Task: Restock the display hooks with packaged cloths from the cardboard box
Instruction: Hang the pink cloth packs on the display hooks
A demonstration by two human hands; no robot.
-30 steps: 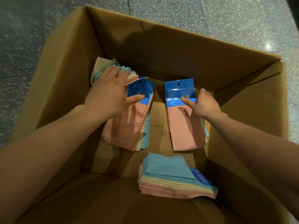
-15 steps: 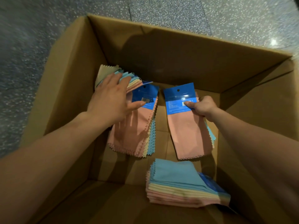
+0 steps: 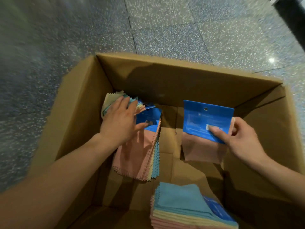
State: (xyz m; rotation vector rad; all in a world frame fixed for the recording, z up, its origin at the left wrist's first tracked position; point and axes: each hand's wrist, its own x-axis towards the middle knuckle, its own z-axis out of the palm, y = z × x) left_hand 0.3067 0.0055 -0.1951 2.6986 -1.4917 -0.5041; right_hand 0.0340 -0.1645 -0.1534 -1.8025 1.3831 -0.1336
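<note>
Head view: our right hand [image 3: 242, 141] pinches one cloth pack [image 3: 204, 129] above the cardboard box [image 3: 79, 123]; left hand [image 3: 120, 121] rests flat, fingers straight, on another pack [image 3: 142, 156].

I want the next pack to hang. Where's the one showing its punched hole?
In the head view, right of centre inside the cardboard box: the right hand pinches the pack by its blue header, right of the pink-topped stack under the left hand.
</note>
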